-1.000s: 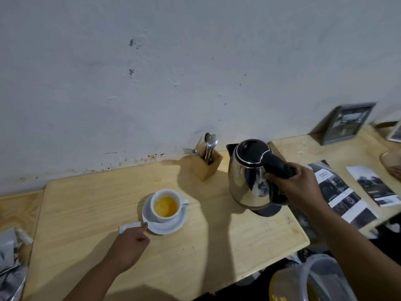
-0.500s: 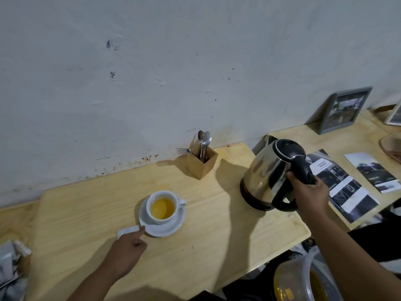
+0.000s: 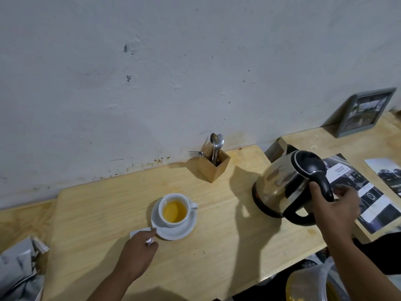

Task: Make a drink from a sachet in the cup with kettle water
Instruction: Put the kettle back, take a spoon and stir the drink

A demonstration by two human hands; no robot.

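Note:
A white cup (image 3: 188,202) holding yellow-orange liquid stands on a white saucer (image 3: 173,233) in the middle of the wooden table (image 3: 227,246). My left hand (image 3: 138,253) rests just left of the saucer, its fingers closed on a small white sachet (image 3: 138,232). The steel kettle (image 3: 280,187) with black lid and handle sits on the table at the right. My right hand (image 3: 338,213) is at the kettle's handle, thumb on one side, fingers spread and blurred behind it.
A wooden holder (image 3: 213,170) with spoons and a fork stands against the wall behind the cup. Brochures (image 3: 373,205) and a grey picture frame (image 3: 366,112) lie to the right. Crumpled grey wrappers (image 3: 17,270) sit at the left edge. A plastic container (image 3: 308,285) is below the table's front edge.
The kettle went from held near the cup to standing on the table at the right. My right hand's fingers have loosened on its handle. My left hand closed on the sachet.

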